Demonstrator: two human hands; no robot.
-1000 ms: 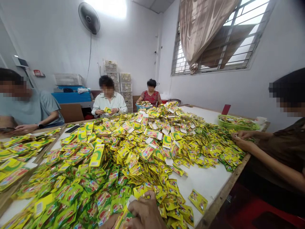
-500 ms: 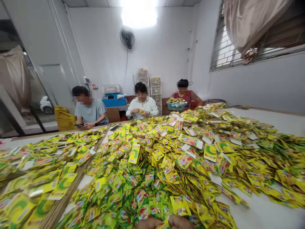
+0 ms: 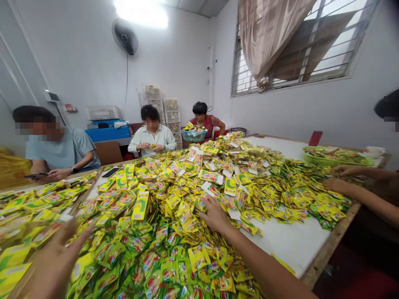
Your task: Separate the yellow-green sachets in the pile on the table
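A big heap of small yellow and green sachets [image 3: 187, 195] covers the white table [image 3: 289, 241]. My right hand [image 3: 215, 214] is stretched out flat on the heap near its middle, fingers spread, holding nothing. My left hand [image 3: 60, 253] reaches over the sachets at the lower left, blurred by motion, fingers apart and open. Larger yellow packets [image 3: 141, 205] lie among the sachets between my hands.
Three people sit along the far side; one holds a blue basket [image 3: 193, 135] of sachets. Another person's hands [image 3: 341, 178] work at the right beside a green basket [image 3: 335, 160]. More sachets [image 3: 28, 211] cover a second table at left. Crates, fan and barred window stand behind.
Both my hands were together at the near edge of the heap. Now they have spread apart and reached forward over it. My head swung left and came back to the right.
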